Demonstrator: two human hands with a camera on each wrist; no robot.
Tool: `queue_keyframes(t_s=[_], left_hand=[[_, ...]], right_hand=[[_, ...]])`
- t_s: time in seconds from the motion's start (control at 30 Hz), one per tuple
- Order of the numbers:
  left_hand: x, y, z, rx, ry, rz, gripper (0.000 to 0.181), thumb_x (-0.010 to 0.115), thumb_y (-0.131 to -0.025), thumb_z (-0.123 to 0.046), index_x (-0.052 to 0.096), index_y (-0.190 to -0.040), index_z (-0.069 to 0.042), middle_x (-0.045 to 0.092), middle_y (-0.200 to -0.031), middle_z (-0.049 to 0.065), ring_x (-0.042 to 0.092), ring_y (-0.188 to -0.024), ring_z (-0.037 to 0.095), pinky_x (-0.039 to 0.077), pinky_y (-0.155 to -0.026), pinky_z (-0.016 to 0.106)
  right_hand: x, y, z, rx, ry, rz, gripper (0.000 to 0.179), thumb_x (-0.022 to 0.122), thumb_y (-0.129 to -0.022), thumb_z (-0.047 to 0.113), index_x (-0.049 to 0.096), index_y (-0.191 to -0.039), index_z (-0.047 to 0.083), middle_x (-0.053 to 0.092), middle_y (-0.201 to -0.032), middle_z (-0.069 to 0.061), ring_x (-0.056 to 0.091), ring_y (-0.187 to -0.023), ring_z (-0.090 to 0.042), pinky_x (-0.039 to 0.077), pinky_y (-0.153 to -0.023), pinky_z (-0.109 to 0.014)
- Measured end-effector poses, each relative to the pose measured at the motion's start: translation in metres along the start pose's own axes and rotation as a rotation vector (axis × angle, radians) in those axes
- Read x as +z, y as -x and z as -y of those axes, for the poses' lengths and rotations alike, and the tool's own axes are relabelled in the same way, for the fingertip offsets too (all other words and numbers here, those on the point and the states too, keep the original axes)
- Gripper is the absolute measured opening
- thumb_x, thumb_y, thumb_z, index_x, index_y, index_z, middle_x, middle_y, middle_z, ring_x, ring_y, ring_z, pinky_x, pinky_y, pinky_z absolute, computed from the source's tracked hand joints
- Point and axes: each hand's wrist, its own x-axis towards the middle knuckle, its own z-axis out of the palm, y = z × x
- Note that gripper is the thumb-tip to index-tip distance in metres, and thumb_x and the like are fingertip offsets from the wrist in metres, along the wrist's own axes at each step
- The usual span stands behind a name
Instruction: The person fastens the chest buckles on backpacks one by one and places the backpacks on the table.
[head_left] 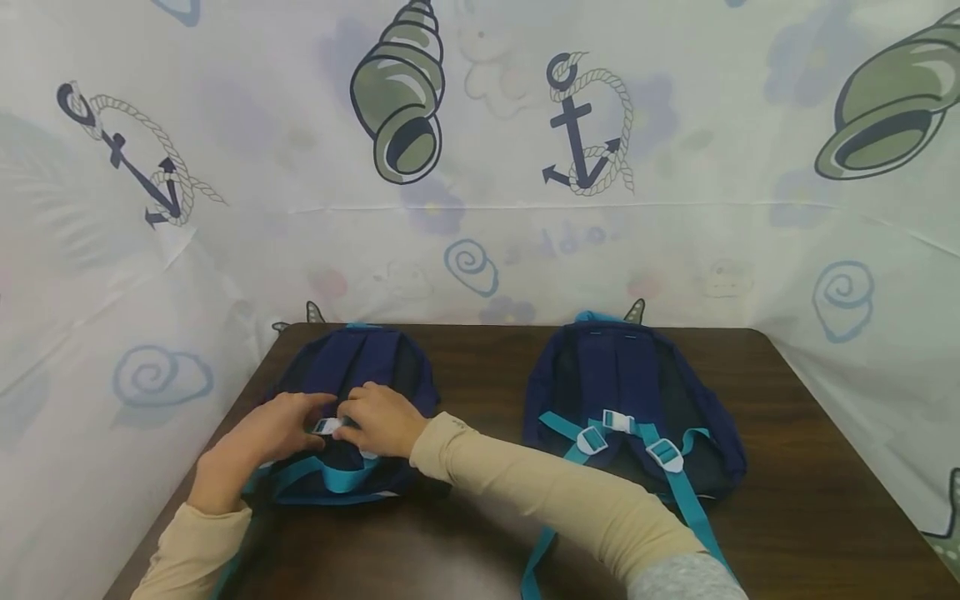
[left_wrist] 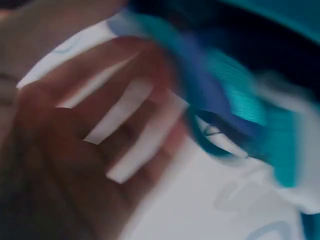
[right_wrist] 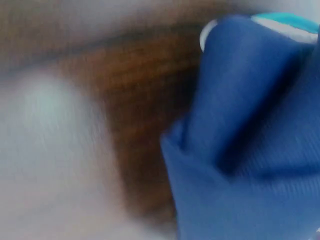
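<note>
On the left of the table lies a dark blue backpack with teal straps. A white buckle shows on its front between the two hands. My right hand pinches the buckle from its right side, thumb below and fingers bent above. Thumb and index finger of my left hand are spread apart at the buckle's left side. In the left wrist view, the left hand's extended fingers are blurred beside a teal strap. Blue fabric fills much of the right wrist view; the hand is hidden there.
A second dark blue backpack lies at the right, its white chest buckle joining two teal straps. Those straps hang toward the front of the brown table. White patterned cloth surrounds the table. The right forearm crosses before the second backpack.
</note>
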Motion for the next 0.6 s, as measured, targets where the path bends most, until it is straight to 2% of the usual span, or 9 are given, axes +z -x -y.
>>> queue_keyframes(t_s=[0.03, 0.1, 0.17, 0.23, 0.33, 0.43, 0.6], left_hand=[[-0.002, 0.003, -0.001, -0.024, -0.024, 0.01, 0.081, 0.085, -0.078, -0.03, 0.048, -0.143, 0.001, 0.064, -0.118, 0.025, 0.06, -0.106, 0.045, 0.052, -0.084, 0.058], [-0.007, 0.009, -0.001, -0.062, -0.068, 0.019, 0.103, 0.087, -0.072, -0.042, 0.035, -0.151, -0.001, 0.046, -0.143, 0.034, 0.043, -0.127, 0.058, 0.041, -0.095, 0.072], [-0.012, 0.014, -0.001, -0.102, -0.08, 0.024, 0.118, 0.087, -0.068, -0.052, 0.025, -0.155, -0.002, 0.026, -0.153, 0.039, 0.025, -0.135, 0.064, 0.028, -0.099, 0.08], [-0.015, 0.018, -0.001, -0.133, -0.07, 0.022, 0.126, 0.085, -0.065, -0.06, 0.021, -0.156, -0.003, 0.015, -0.156, 0.039, 0.016, -0.138, 0.065, 0.02, -0.102, 0.082], [-0.013, 0.019, -0.002, -0.151, -0.038, 0.023, 0.128, 0.079, -0.066, -0.069, 0.018, -0.157, -0.003, 0.01, -0.158, 0.039, 0.008, -0.14, 0.065, 0.012, -0.104, 0.083], [-0.009, 0.016, -0.007, -0.14, -0.024, 0.027, 0.128, 0.074, -0.068, -0.075, 0.016, -0.158, -0.004, 0.009, -0.159, 0.037, 0.006, -0.142, 0.064, 0.009, -0.104, 0.083], [-0.004, 0.004, -0.023, -0.088, -0.039, 0.056, 0.127, 0.072, -0.068, -0.077, 0.018, -0.159, -0.006, 0.011, -0.161, 0.034, 0.009, -0.144, 0.061, 0.011, -0.104, 0.083]], right_hand=[[0.0, -0.001, 0.0, 0.007, 0.008, 0.021, 0.044, 0.055, -0.1, 0.049, 0.066, -0.13, 0.019, 0.068, -0.124, 0.004, 0.06, -0.112, -0.01, 0.045, -0.102, -0.022], [0.002, -0.002, -0.001, 0.028, 0.022, 0.07, 0.06, 0.046, -0.1, 0.059, 0.053, -0.145, 0.021, 0.056, -0.144, 0.002, 0.051, -0.132, -0.014, 0.036, -0.116, -0.034], [0.004, 0.0, -0.006, 0.068, 0.004, 0.131, 0.073, 0.039, -0.097, 0.068, 0.036, -0.155, 0.024, 0.038, -0.16, 0.003, 0.033, -0.149, -0.018, 0.023, -0.123, -0.045], [0.004, 0.003, -0.013, 0.104, -0.025, 0.176, 0.081, 0.035, -0.094, 0.074, 0.024, -0.16, 0.029, 0.023, -0.166, 0.004, 0.017, -0.155, -0.02, 0.014, -0.124, -0.054], [0.005, 0.011, -0.025, 0.134, -0.036, 0.221, 0.085, 0.034, -0.092, 0.078, 0.015, -0.161, 0.032, 0.012, -0.169, 0.005, 0.005, -0.157, -0.022, 0.008, -0.122, -0.06], [0.002, 0.018, -0.035, 0.135, -0.028, 0.244, 0.086, 0.032, -0.091, 0.079, 0.014, -0.161, 0.032, 0.009, -0.169, 0.004, 0.002, -0.157, -0.023, 0.005, -0.121, -0.064], [-0.004, 0.037, -0.052, 0.15, -0.055, 0.266, 0.083, 0.031, -0.093, 0.077, 0.013, -0.161, 0.032, 0.007, -0.169, 0.001, 0.001, -0.157, -0.025, 0.003, -0.12, -0.067]])
